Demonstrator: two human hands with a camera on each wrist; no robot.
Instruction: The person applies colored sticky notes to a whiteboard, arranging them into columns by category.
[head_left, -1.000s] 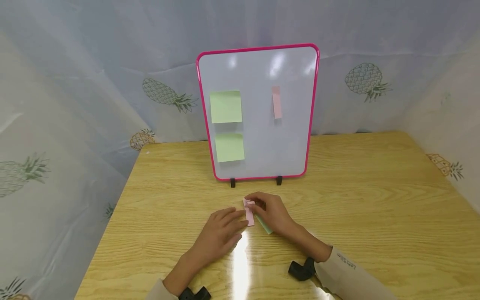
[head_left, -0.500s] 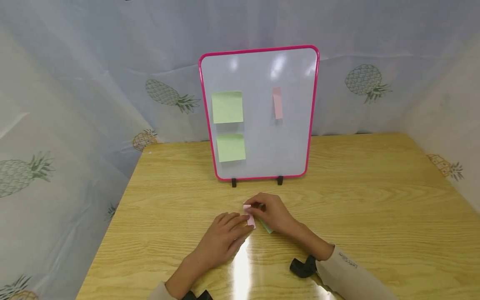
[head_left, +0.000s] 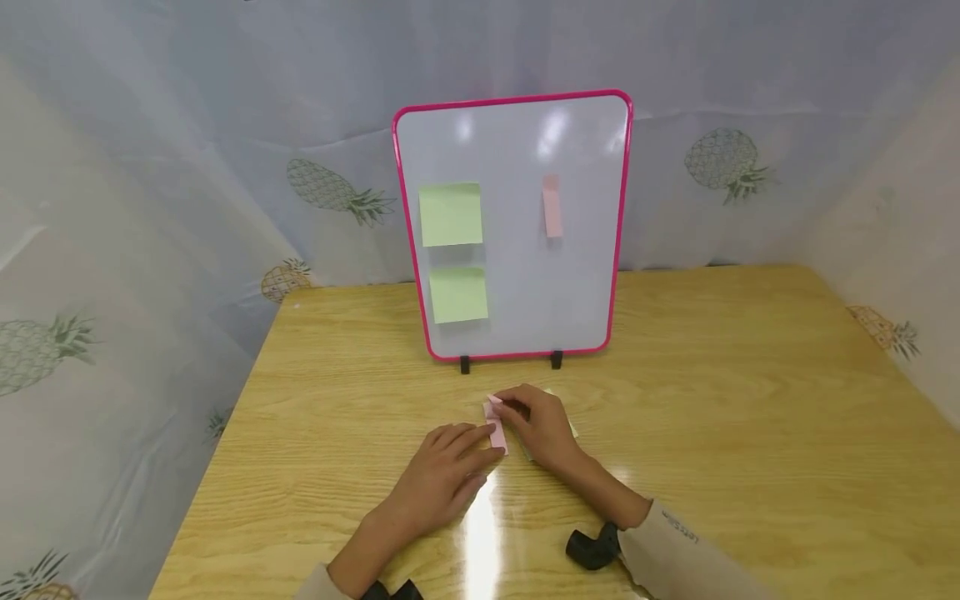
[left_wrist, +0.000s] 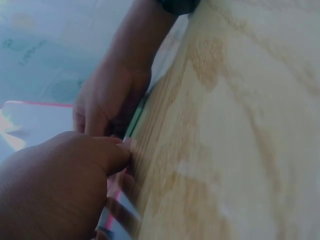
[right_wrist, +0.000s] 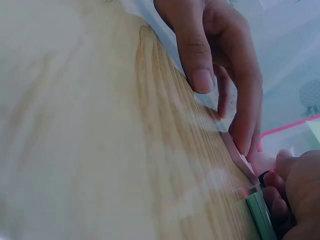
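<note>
On the table in front of the board lies a narrow pink sticky note pad (head_left: 499, 442). The fingertips of my left hand (head_left: 442, 479) press on it with the fingers stretched out; the right wrist view shows them along the top of the pad (right_wrist: 239, 159). Between thumb and index finger, my right hand (head_left: 543, 427) pinches the raised far end of the top pink strip (head_left: 494, 401). A green sticky note pad (right_wrist: 261, 215) lies beside the pink one, mostly hidden beneath my right hand in the head view.
A pink-framed whiteboard (head_left: 517, 292) stands upright on black feet (head_left: 557, 360) behind the hands. Two green square notes (head_left: 451, 214) stick to its left half and one narrow pink note (head_left: 552, 206) to its right half. Patterned curtain (head_left: 337, 187) surrounds the wooden table (head_left: 720, 375).
The end of the pink strip, low half a second ago, now stands raised in my right hand's pinch. A pale paper edge has come into view right of that hand. My left hand stays on the pad.
</note>
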